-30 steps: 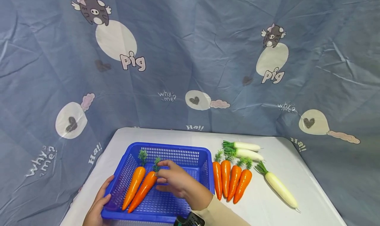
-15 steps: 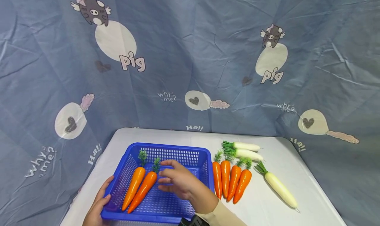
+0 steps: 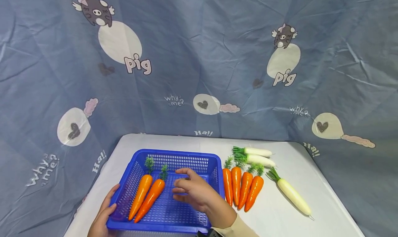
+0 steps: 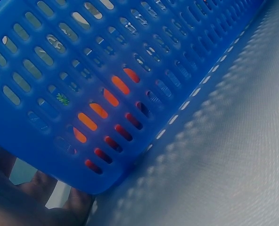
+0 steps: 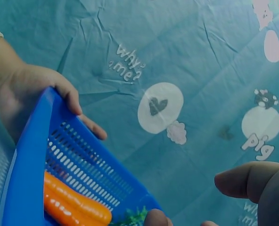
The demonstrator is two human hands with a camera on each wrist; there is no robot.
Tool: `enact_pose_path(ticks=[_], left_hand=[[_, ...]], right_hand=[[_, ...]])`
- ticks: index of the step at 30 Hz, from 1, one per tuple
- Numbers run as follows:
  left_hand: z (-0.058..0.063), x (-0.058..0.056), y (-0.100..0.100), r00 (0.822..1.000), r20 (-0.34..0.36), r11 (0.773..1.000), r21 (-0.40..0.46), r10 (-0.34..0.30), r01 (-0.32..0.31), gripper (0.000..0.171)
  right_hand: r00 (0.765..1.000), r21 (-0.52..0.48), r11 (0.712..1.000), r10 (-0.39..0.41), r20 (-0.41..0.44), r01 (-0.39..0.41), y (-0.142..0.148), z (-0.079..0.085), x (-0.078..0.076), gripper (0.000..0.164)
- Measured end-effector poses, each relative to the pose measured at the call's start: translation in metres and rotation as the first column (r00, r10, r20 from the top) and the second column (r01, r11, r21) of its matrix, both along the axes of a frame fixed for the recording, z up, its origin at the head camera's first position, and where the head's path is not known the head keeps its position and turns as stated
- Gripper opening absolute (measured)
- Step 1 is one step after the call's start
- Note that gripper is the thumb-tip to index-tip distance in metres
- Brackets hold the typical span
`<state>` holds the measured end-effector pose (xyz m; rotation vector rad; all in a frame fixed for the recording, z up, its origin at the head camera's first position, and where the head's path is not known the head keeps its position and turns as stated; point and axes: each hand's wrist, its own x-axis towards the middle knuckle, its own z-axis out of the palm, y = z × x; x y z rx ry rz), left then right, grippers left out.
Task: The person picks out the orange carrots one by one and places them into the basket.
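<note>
In the head view, a blue plastic basket (image 3: pixel 181 153) with slotted walls stands on the table's left half. Two orange carrots with green tops lie inside at its left: one carrot (image 3: pixel 140 197) and a redder carrot (image 3: pixel 150 200) beside it. My left hand (image 3: pixel 102 216) holds the basket at its near left corner; in the right wrist view the fingers of that left hand (image 5: pixel 33 96) lie along the rim. Above the basket's middle hovers my right hand (image 3: pixel 194 190), fingers apart and loosely bent, holding nothing. It is right of the carrots, clear of them.
Right of the basket, several carrots (image 3: pixel 245 188) lie side by side on the white table (image 3: pixel 280 223). Behind them are two white radishes (image 3: pixel 259 160), and a third radish (image 3: pixel 293 196) lies slanted farther right. A blue printed cloth (image 3: pixel 174 57) hangs behind.
My right hand has moved away from the redder carrot, to the right over the basket. The left hand, the basket and the carrots have stayed put.
</note>
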<state>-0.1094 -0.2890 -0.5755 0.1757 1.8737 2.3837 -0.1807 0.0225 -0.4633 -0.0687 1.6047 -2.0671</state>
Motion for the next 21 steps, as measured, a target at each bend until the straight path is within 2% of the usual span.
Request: enact_pose_path(ticks=[4,11,21], left_hand=[[0.000,0.001,0.002,0.999,0.032,1.000,-0.002,0.025,-0.025,0.057],[-0.001,0.001,0.003,1.000,0.019,1.000,0.016,0.011,-0.012,0.058],[0.000,0.001,0.003,1.000,0.009,1.000,0.012,0.028,-0.028,0.058]], right_hand=[[1.000,-0.001,1.000,-0.006,-0.005,0.006,0.006,-0.002,0.001,0.057],[1.000,0.007,1.000,-0.016,-0.021,0.016,0.018,-0.004,0.004,0.056],[0.999,0.007,0.999,-0.034,-0.024,0.034,0.031,-0.003,0.013,0.053]])
